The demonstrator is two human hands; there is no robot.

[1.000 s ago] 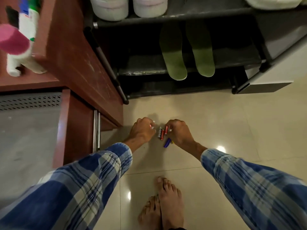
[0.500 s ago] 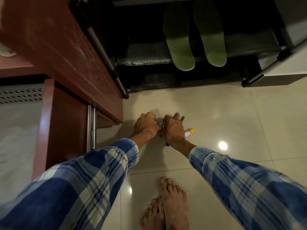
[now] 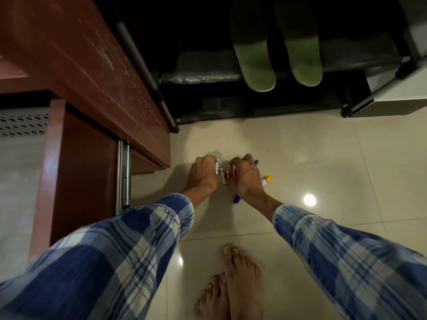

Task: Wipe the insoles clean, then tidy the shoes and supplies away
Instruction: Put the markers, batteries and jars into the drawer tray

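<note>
Left hand (image 3: 203,174): low over the tiled floor (image 3: 323,158), fingers curled round a white tube (image 3: 217,169).
Right hand (image 3: 245,180): just beside it, fingers closed round a bundle of markers (image 3: 233,170), with red barrels, a yellow-capped end and a blue end showing.
Insoles (image 3: 255,65): two, green, side by side on the dark shoe rack (image 3: 203,77), ends overhanging its shelf edge, well apart from both hands.
Cabinet (image 3: 87,65): red-brown, left of the rack.

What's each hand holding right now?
Left hand: curled round a small white tube.
Right hand: gripping red cylinders; a yellow-capped marker sticks out beneath.
</note>
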